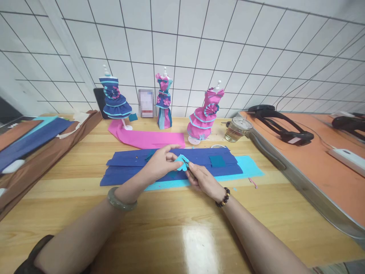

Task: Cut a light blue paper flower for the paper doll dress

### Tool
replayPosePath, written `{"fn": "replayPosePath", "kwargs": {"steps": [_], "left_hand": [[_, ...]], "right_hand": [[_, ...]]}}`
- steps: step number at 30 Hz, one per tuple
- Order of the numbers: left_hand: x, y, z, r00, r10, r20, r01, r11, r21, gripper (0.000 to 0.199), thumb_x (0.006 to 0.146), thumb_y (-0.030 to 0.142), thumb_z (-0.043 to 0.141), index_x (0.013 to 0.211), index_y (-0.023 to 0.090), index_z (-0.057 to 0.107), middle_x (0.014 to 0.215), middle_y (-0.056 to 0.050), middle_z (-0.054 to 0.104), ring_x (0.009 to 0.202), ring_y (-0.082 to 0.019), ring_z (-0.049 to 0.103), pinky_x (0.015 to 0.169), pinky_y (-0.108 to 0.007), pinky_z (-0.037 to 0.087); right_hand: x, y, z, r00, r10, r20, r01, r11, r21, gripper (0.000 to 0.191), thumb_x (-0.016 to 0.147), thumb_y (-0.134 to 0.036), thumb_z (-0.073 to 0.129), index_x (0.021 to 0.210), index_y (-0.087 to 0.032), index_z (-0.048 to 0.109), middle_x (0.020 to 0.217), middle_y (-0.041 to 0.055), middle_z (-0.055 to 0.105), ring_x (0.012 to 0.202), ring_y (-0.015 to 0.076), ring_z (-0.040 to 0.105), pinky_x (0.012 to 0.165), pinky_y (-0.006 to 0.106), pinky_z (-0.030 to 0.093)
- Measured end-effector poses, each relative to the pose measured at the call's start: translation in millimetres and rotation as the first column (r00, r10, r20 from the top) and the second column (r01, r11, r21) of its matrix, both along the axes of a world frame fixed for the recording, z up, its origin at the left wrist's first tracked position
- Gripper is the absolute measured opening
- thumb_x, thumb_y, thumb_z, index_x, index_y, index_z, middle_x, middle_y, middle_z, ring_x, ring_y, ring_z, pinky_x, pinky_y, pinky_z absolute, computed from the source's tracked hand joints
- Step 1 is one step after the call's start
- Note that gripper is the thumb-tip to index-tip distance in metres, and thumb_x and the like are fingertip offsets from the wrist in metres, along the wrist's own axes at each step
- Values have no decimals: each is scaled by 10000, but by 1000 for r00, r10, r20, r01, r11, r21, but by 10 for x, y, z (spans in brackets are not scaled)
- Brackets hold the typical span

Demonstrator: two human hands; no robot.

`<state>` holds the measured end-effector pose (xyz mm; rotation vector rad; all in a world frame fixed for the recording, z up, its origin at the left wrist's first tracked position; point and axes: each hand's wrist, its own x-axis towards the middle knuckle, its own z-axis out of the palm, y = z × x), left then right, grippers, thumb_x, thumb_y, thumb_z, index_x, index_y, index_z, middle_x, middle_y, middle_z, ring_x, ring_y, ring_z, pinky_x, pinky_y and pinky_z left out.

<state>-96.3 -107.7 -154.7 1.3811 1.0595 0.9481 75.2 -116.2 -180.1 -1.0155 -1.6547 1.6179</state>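
Observation:
My left hand (162, 163) pinches a small light-blue paper piece (181, 163) with a scalloped, petal-like edge. In my right hand (203, 179) is a small pair of dark scissors (186, 164), mostly hidden by the fingers, its tips against the light-blue piece. Both hands are above dark-blue crepe paper strips (122, 171), which lie over a light-blue sheet (249, 166). A teal paper square (217, 161) rests on the dark-blue paper, to the right of my right hand.
Three small mannequins stand at the back in a blue dress (116, 101), a multicolour dress (164, 99) and a pink dress (203, 118). A pink paper strip (154, 139) lies before them. A glass cup (238, 129) is right; folded paper (31, 140) is left.

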Motion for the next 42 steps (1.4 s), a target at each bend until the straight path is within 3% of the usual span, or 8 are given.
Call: {"fn": "replayPosePath", "kwargs": {"steps": [11,25,42], "left_hand": [[19,-4,-14,999,40,-36,-39,998,46,527,667,208,600,1167,170,441,650,30,539,570,-83,481,560,-205,361],[22,7,-7,998,70,-5,-70,997,6,582,641,197,627,1179,131,414,669,10,567,607,-102,523,601,-230,409],[149,-42,-107,971,164,175,-156,986,-59,531,637,193,634,1129,135,442,687,21,543,634,-99,528,639,-234,402]], "right_hand": [[-22,-2,11,999,-33,-15,33,999,-25,408,842,-501,325,600,-178,382,446,-80,248,372,54,202,353,196,171],[-2,16,-58,1000,-19,-11,19,999,-27,402,845,-507,317,631,-177,396,440,-81,268,359,49,203,342,184,162],[-32,-4,-35,994,-52,-94,44,995,-85,422,852,-498,310,581,-180,366,421,-87,239,341,45,194,336,193,159]]}}
